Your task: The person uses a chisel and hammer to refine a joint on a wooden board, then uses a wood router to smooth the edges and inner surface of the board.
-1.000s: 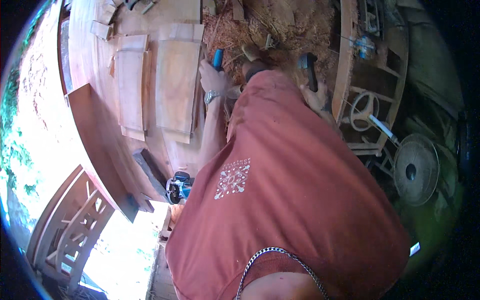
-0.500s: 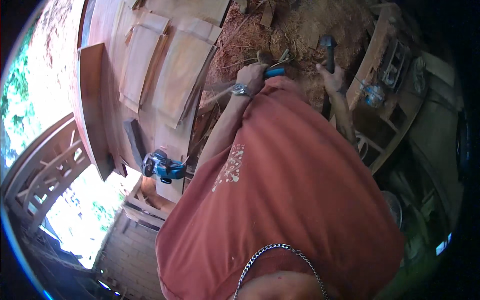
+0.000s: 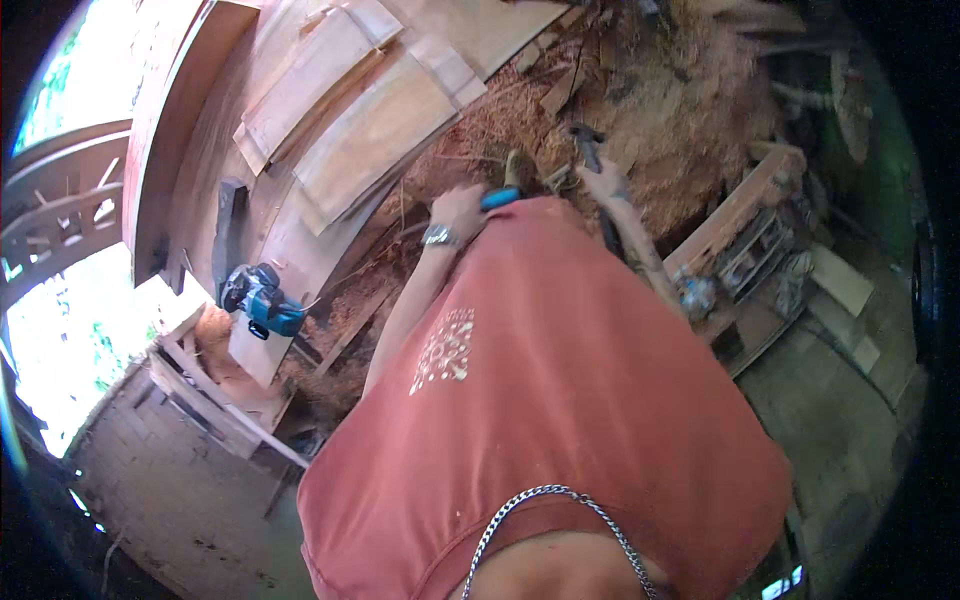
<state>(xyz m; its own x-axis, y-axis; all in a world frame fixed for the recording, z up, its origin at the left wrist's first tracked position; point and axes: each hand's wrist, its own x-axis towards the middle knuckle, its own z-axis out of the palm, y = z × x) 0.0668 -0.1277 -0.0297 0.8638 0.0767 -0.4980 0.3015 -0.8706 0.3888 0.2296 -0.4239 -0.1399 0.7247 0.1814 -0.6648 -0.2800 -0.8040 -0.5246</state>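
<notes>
My left hand (image 3: 459, 213), wearing a steel watch, is closed on a blue-handled tool (image 3: 499, 198), held sideways just above the red shirt hem; the rest of that tool is hidden. To its right, my right hand (image 3: 607, 183) grips a dark hammer (image 3: 584, 140), its head pointing away from me. Below both hands are a foot (image 3: 521, 168) and a litter of wood shavings (image 3: 680, 150). The red shirt (image 3: 540, 380) fills the lower middle.
Layered wooden panels (image 3: 368, 140) lie on a board at upper left, with a blue power tool (image 3: 275, 305) and dark block (image 3: 228, 235) nearby. A tall plank (image 3: 190, 100) and carved piece (image 3: 70, 210) stand at left. A wooden frame (image 3: 720, 220) with clutter lies at right.
The view has swung, shifting the panels upward and the frame lower. My left hand has moved right, its blue handle turning from upright to sideways. The hammer has shifted left in the picture.
</notes>
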